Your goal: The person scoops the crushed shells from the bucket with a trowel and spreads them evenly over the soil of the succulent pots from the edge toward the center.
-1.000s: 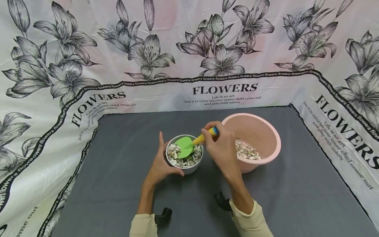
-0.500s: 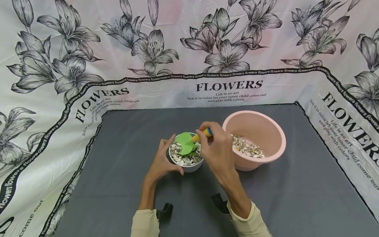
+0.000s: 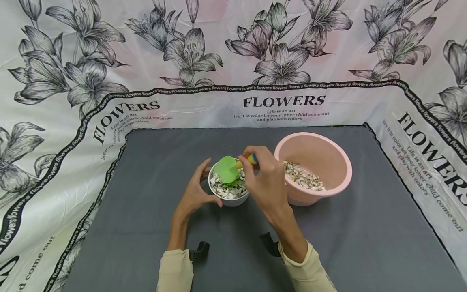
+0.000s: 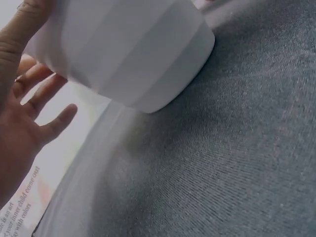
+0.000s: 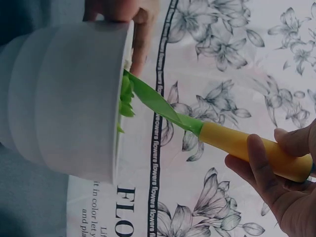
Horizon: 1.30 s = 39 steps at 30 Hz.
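A white flower pot [image 3: 238, 201] filled with pale stone chips [image 3: 226, 192] stands on the grey cloth. My left hand [image 3: 195, 194] holds it from the left, thumb at the near side and fingers toward the far side; in the left wrist view some fingers spread away from the wall. My right hand [image 3: 268, 184] grips the yellow handle of a small green trowel [image 5: 160, 104] between thumb and fingers. The trowel's blade slants over the pot, its tip at the rim in the right wrist view. Green pointed leaves of a small plant [image 5: 127, 101] show just below the blade.
Close to the right of my right hand stands a pink plastic tub [image 3: 328, 162], with more stone chips [image 3: 304, 178] at its bottom. A grey cloth [image 3: 365, 243] covers the table. White flower-printed fabric [image 3: 197, 109] rises behind and along both sides.
The trowel blade has shifted slightly and its angle over the chips has changed. My left hand's raised finger has come down toward the pot's rim. The head view has shifted a little.
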Tool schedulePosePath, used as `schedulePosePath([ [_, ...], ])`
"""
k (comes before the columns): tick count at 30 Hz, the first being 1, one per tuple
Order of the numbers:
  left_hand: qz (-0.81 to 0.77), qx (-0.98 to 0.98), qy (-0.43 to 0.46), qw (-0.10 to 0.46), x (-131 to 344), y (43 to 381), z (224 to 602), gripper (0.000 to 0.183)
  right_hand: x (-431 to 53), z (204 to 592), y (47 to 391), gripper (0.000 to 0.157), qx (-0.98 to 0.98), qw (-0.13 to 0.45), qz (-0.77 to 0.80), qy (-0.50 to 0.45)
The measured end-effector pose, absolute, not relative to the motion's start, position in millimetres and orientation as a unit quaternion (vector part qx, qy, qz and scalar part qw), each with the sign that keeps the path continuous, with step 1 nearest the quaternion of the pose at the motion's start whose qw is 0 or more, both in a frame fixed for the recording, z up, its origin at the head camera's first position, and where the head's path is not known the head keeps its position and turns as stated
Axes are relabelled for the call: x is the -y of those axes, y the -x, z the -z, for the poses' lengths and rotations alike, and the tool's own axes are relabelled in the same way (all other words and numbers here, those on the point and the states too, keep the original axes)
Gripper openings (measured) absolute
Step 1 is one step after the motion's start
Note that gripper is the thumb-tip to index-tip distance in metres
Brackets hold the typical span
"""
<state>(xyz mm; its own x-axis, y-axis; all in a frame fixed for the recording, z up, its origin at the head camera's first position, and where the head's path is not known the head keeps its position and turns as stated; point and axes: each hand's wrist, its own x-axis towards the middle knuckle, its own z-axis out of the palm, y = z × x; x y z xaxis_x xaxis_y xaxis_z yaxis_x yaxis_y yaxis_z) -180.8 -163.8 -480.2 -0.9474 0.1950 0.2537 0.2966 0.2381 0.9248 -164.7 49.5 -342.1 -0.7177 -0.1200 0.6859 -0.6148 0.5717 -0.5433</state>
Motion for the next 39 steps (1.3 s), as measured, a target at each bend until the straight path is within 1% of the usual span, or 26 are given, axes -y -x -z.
schedulePosePath([
  [2,0.594,0.787,0.156,0.049,164.4,179.8,479.8,0.130,-49.6,343.0,163.0,0.011,0.831,0.307,-0.409,-0.220],
  [5,0.600,0.785,0.149,0.052,164.5,178.6,480.8,0.107,-49.5,343.7,162.1,0.011,0.825,0.312,-0.416,-0.222],
  [6,0.607,0.779,0.147,0.048,164.6,178.1,481.7,0.102,-49.2,344.2,162.2,0.010,0.823,0.312,-0.418,-0.224],
  [9,0.626,0.767,0.138,0.029,165.1,176.3,485.1,0.098,-47.7,346.7,161.1,0.009,0.821,0.316,-0.415,-0.234],
  [11,0.629,0.767,0.127,0.015,165.1,175.6,485.6,0.106,-46.9,348.6,160.3,0.009,0.820,0.318,-0.408,-0.243],
  [14,0.613,0.783,0.109,0.002,162.6,176.3,483.4,0.124,-47.4,350.2,159.4,0.007,0.815,0.328,-0.404,-0.255],
  [16,0.596,0.796,0.106,0.002,159.5,177.1,481.5,0.129,-49.5,350.1,159.4,0.007,0.809,0.335,-0.406,-0.264],
  [18,0.588,0.801,0.111,0.008,156.7,177.7,480.9,0.126,-52.4,349.5,159.7,0.007,0.799,0.348,-0.410,-0.268],
  [21,0.595,0.794,0.118,0.021,154.2,176.1,482.7,0.114,-58.1,348.6,160.4,0.009,0.782,0.365,-0.431,-0.264],
  [23,0.613,0.781,0.115,0.022,152.7,174.1,483.4,0.109,-62.3,347.4,160.8,0.009,0.767,0.372,-0.460,-0.251],
  [25,0.627,0.770,0.115,0.021,150.5,172.8,483.9,0.108,-67.9,345.8,161.1,0.011,0.750,0.376,-0.489,-0.238],
  [29,0.631,0.766,0.118,0.015,145.0,171.9,483.9,0.117,-80.3,341.8,161.1,0.011,0.715,0.383,-0.543,-0.218],
  [33,0.620,0.773,0.133,0.010,144.0,171.0,483.5,0.140,-90.0,338.6,162.2,0.012,0.692,0.379,-0.579,-0.204],
  [35,0.614,0.776,0.146,0.009,145.3,170.5,482.5,0.148,-93.7,337.5,163.0,0.011,0.687,0.375,-0.591,-0.195],
  [37,0.600,0.784,0.159,0.012,147.0,170.2,480.3,0.148,-98.0,337.0,163.8,0.011,0.683,0.372,-0.600,-0.187],
  [39,0.578,0.797,0.172,0.024,148.2,170.9,476.8,0.143,-103.6,336.3,165.5,0.011,0.676,0.368,-0.612,-0.180],
])
